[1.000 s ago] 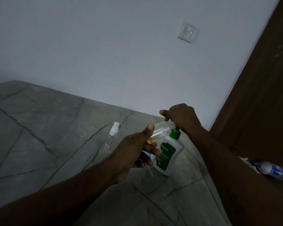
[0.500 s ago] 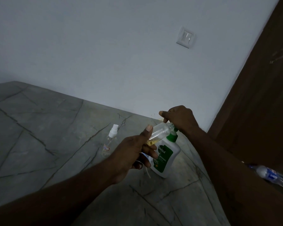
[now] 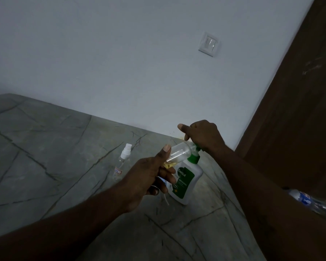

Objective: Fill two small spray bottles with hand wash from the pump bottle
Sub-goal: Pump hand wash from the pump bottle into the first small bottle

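A white pump bottle [image 3: 186,178] with a green label and green pump stands on the grey stone counter [image 3: 45,147]. My left hand [image 3: 149,178] grips a small clear spray bottle [image 3: 179,153], uncapped and tilted, its mouth at the pump's nozzle; a little yellow liquid lies in its bottom end. The same hand also holds something white with a thin tube hanging below, partly hidden. My right hand [image 3: 201,136] rests on top of the green pump head, fingers curled over it. A second small spray bottle [image 3: 121,162] with a white cap stands upright to the left.
A white wall with a light switch [image 3: 208,44] rises behind the counter. A dark brown wooden door or panel [image 3: 299,110] stands at the right. A plastic water bottle [image 3: 309,200] lies at the far right behind my right arm.
The view has tilted up a little, so everything sits lower in the frame. My right hand's forefinger has lifted slightly off the pump; both hands keep their hold.
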Demonstrator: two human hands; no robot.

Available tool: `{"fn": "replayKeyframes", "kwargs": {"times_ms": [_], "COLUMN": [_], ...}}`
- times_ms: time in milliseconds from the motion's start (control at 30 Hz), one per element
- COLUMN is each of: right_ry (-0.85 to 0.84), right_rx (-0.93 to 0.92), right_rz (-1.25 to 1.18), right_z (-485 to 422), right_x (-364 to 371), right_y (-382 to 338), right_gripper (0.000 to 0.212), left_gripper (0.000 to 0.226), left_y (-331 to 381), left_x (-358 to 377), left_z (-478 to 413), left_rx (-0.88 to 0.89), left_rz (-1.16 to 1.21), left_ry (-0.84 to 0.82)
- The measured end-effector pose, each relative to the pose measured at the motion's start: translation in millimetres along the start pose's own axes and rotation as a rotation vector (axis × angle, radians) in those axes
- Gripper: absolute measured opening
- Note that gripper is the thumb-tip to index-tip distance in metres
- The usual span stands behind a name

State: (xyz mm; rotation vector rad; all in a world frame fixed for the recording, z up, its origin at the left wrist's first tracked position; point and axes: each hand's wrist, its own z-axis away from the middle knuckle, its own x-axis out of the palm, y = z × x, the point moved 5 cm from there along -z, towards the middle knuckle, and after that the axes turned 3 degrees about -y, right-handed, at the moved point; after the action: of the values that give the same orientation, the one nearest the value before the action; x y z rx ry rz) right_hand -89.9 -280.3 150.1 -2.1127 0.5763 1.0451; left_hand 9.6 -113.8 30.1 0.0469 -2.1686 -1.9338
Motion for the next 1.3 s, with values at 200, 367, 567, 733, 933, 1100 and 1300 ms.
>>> {"fn": "replayKeyframes", "kwargs": {"times_ms": [200,367,567,733,933,1100,1300], "right_ry": [-0.007,-0.092,-0.144,-0.219,-0.224,-0.197,-0.164], "right_rx": [0.027,0.136,0.192,0.264,0.296,0.281,0.229], "right_rz": [-0.057,-0.187,-0.254,-0.298,-0.315,-0.3,-0.246], "right_z": [5,7,7,10,14,16,11], "right_x": [-9,1,9,18,29,26,9], "right_y": [-9,2,6,14,18,15,6], "right_gripper": [0.087,0.092,0.074,0.045,0.038,0.038,0.04], "left_gripper": [0.076,0.074,0.078,0.074,0.074,0.073,0.072], "left_y": [2,3,4,4,5,2,4], "left_x": [5,4,5,4,-5,-4,-2], "left_z": [1,2,2,1,-1,-1,-1], "left_rx": [0.014,0.016,0.017,0.029,0.032,0.022,0.041], "left_rz": [0.022,0.01,0.008,0.026,0.032,0.019,0.016], "left_ry": [-0.022,-0.029,-0.02,0.01,0.072,0.061,0.034]}}
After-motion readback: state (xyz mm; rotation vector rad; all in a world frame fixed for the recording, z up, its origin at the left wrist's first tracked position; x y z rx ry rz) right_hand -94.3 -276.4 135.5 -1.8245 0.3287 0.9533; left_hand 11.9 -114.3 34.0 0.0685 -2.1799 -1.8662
